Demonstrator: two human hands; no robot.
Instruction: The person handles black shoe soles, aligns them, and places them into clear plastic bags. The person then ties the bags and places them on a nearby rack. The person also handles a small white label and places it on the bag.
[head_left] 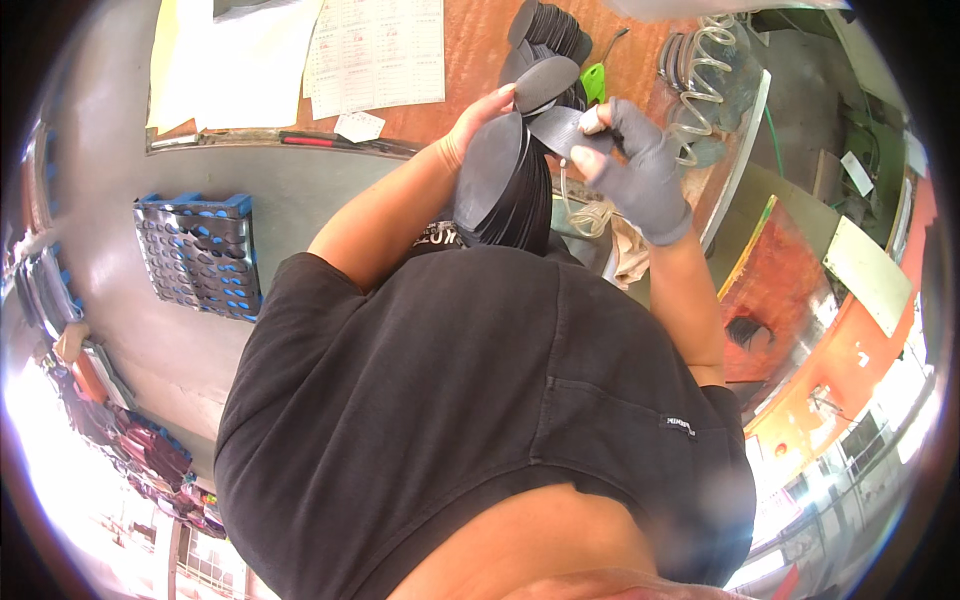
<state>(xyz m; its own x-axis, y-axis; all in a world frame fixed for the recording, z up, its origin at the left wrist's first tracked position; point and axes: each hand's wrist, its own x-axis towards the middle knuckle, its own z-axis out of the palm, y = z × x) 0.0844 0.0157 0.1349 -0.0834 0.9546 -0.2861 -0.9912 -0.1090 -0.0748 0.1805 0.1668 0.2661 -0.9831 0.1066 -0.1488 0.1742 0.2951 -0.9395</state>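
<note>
A thick stack of black shoe insoles (490,175) stands close against my chest, its flat oval faces toward the left. My left hand (472,128) is bare and wraps the far end of this stack, most of its fingers hidden behind it. Between the thumb and fingers of my right hand (645,175), in a grey glove with bare fingertips, is the end of a single dark insole (562,130). Another loose oval insole (546,84) overlaps it near my left fingertips. More black insoles (550,30) are stacked just beyond on the brown table.
Paper sheets (375,55) cover the table's far left, with a red pen (308,140) along its edge. A bright green piece (594,82) lies beyond my right hand. A clear coiled hose (708,75) hangs at right. A blue crate (200,255) holds dark pieces at left.
</note>
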